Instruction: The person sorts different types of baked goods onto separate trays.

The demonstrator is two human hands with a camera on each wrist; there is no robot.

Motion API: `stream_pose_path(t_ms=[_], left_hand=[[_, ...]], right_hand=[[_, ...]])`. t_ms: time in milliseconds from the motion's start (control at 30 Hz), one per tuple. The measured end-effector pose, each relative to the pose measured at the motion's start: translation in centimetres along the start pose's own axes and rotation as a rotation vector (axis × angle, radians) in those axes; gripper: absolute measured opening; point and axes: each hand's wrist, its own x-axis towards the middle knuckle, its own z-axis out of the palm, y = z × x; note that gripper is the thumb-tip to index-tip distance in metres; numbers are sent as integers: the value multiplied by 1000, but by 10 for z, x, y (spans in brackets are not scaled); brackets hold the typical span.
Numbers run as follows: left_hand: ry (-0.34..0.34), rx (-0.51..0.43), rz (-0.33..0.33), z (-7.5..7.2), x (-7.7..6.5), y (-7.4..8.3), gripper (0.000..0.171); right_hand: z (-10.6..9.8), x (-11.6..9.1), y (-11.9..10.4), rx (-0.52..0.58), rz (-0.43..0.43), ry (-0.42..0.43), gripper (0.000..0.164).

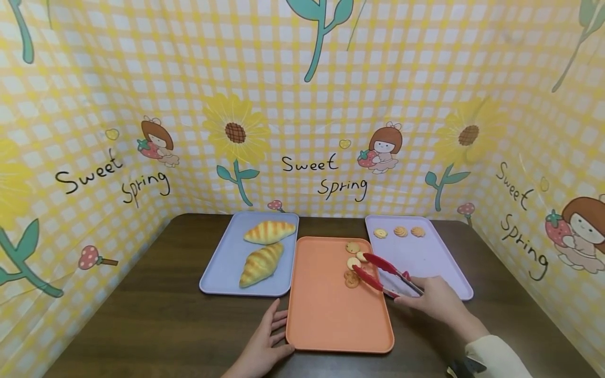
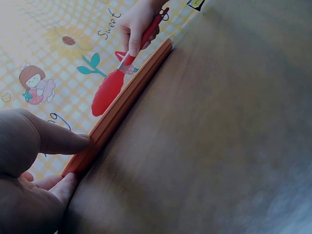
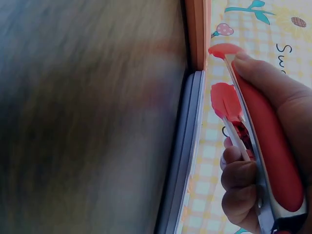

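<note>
My right hand [image 1: 437,300] grips a pair of tongs [image 1: 387,290] with red tips and red handle grips. Their tips are spread apart over the right side of the orange tray [image 1: 326,315], close to two pale round cookies [image 1: 353,264]; whether they touch them I cannot tell. A speckled cookie [image 1: 352,247] lies behind these, and a pretzel-shaped cookie [image 1: 352,279] in front. In the right wrist view, the thumb presses along the red tong handle [image 3: 273,146] with fingers curled below. My left hand [image 1: 264,341] rests its extended fingers and thumb against the orange tray's left front edge.
A blue tray [image 1: 215,281] on the left bears two croissants [image 1: 262,264]. The purple tray [image 1: 444,262] on the right has three small cookies [image 1: 400,231] along its far end. Yellow checked cloth [image 1: 302,105] surrounds the dark wooden table [image 1: 156,315].
</note>
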Motion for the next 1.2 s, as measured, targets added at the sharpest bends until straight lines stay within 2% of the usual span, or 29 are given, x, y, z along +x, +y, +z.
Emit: stream_pose_path(t_ms=[167,567,833,1033,1200], left_hand=[[-1,-2,6,0,0,-1,98],[-3,-18,7,0,2,-3,97],[0,-19,6,-1,1,-3,97],[3,-12,-2,-1,1,-2,97],[5,-12,-19,0,2,-1,97]], right_hand=[[-3,-1,1,-15,14,-50,80],[-18,-3,-7,-11,81,-119,79],[-24,-6,-19,4,37,-113,55],[-22,-8,-30,15,97,-132,53],[-21,-11,-40,9,148,-126,43]])
